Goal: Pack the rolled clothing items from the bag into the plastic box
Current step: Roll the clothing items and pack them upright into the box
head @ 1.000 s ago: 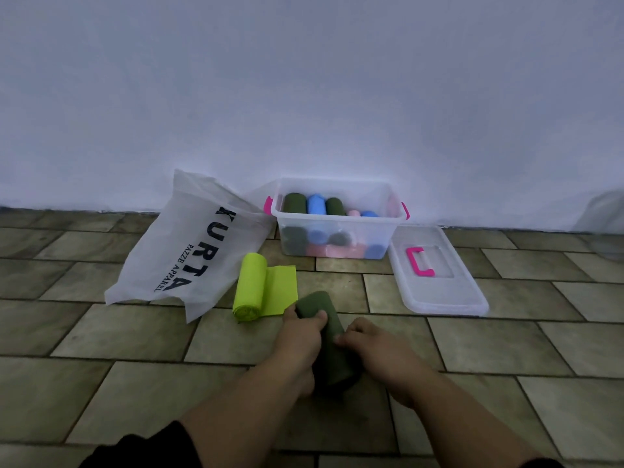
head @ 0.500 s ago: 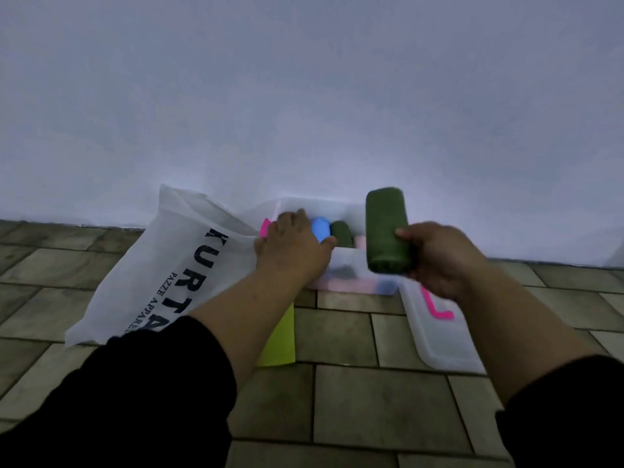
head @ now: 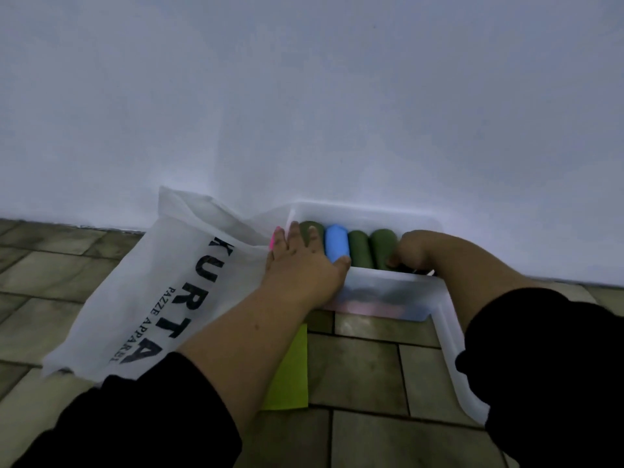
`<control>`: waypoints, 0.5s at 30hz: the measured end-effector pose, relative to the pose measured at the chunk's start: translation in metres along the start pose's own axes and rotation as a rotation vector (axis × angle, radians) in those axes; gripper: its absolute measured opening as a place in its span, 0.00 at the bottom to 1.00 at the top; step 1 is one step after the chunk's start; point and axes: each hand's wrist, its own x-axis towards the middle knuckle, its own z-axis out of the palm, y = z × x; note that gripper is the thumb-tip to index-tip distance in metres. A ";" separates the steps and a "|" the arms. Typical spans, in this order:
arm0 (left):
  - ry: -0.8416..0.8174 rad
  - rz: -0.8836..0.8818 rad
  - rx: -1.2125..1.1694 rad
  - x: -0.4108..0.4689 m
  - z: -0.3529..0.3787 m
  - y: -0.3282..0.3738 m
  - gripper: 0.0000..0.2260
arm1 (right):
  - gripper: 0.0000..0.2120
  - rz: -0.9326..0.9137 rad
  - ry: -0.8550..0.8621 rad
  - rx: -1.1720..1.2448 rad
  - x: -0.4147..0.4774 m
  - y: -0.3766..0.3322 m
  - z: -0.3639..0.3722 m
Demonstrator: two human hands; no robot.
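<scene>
The bag [head: 162, 285] lies flat, outside my left hand [head: 297, 261]. The left hand's fingers are straight and spread. They press on the end roll [head: 309, 231] and the blue roll [head: 336, 244] at the left end of the box [head: 388, 282] and hold nothing.

Change: one second ago both hands held the green roll [head: 383, 246] on the floor. Half a second ago my right hand [head: 418, 251] carried it upright. It now lies in the box's top row, just left of that hand. I judge this item packed. The lime cloth [head: 290, 376] under my left forearm remains.

Axis: the green roll's long axis runs from near wall to far wall, parallel to its neighbours, with its near end toward my right thumb.

The right hand's fingers curl down inside the box. I cannot tell whether they grip the roll.
</scene>
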 end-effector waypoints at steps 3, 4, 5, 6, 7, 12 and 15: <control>0.013 -0.012 0.006 0.000 0.001 0.001 0.39 | 0.17 -0.018 0.023 -0.101 0.004 -0.002 0.005; 0.009 -0.019 0.005 0.000 0.001 0.001 0.39 | 0.17 -0.018 0.028 -0.128 0.004 -0.003 0.006; 0.000 -0.019 0.004 -0.002 -0.002 0.003 0.38 | 0.15 -0.012 0.040 -0.150 0.004 -0.004 0.007; -0.008 -0.007 0.002 -0.003 -0.005 0.004 0.38 | 0.13 0.000 0.072 -0.159 0.004 -0.003 0.008; -0.010 0.016 -0.018 -0.006 -0.009 0.004 0.37 | 0.12 0.012 0.138 -0.140 0.003 -0.002 0.010; 0.192 0.009 -0.465 -0.058 -0.033 -0.027 0.26 | 0.12 -0.237 0.901 0.410 -0.039 -0.006 0.033; 0.059 -0.128 -0.441 -0.110 -0.031 -0.059 0.20 | 0.03 -0.458 0.852 0.558 -0.085 -0.026 0.078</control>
